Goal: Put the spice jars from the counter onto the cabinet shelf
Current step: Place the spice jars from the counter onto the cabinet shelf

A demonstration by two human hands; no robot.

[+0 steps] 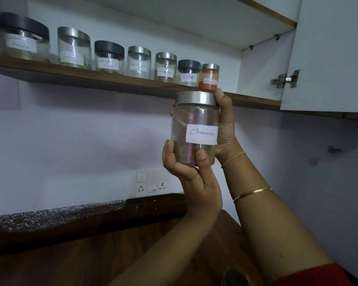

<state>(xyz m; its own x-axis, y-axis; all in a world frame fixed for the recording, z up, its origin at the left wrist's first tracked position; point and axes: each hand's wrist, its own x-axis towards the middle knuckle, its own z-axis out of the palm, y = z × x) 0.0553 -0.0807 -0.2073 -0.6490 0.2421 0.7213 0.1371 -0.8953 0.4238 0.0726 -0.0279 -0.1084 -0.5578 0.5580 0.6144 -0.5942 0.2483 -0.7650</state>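
Fingers (167, 153) of the left hand (186, 174) cup the base of the cinnamon jar (194, 129); the right hand (225, 129) grips its side and steel lid (196, 99). Jar upright, just below the cabinet shelf (91, 78). Advised: lift clear of the edge and set down right of the orange-powder jar (209, 77). Legible: "Cinnamon"; on the shelf, "Black Pepper". Other labels are unclear.

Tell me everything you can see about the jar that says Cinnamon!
The Cinnamon jar is clear and round, glass or plastic, with a silver lid and a white handwritten label. Inside looks brownish and mostly empty. It is upright in the air, up near the shelf. The left hand grips its bottom; the right hand holds its side and lid.
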